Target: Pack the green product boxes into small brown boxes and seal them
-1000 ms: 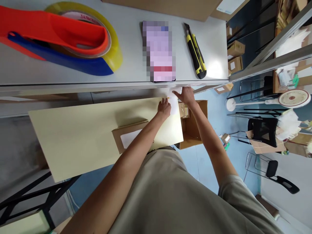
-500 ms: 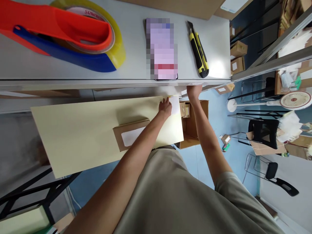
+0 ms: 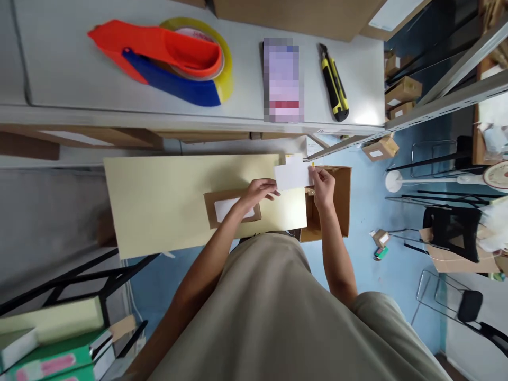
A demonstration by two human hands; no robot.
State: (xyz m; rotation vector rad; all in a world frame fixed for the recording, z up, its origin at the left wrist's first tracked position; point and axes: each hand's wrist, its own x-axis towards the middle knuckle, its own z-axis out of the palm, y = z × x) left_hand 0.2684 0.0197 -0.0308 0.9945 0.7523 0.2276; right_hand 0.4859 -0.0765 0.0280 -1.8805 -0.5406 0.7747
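Observation:
A white label-like sheet (image 3: 293,178) with a small yellow mark at its right corner is held above the pale yellow board. My right hand (image 3: 324,186) pinches its right end between thumb and fingers. At the left edge of the sheet is my left hand (image 3: 262,192), fingers stretched towards it and slightly apart; whether they touch it I cannot tell. Another white sheet (image 3: 294,159) lies just behind, partly covered. Below my left hand a small brown cardboard box (image 3: 209,210) with a white label on top rests on the board (image 3: 159,211), partly hidden by my forearm.
On the grey shelf (image 3: 246,114) lie a red and blue tape dispenser (image 3: 178,90), a phone (image 3: 282,79) with a blurred screen and a yellow-black utility knife (image 3: 334,87). An open carton (image 3: 344,206) stands right of the board. A fan (image 3: 456,178) and chairs are farther right.
My right hand has come out from under the shelf edge and now holds the white sheet. My left hand has drawn back towards me, and the view has shifted.

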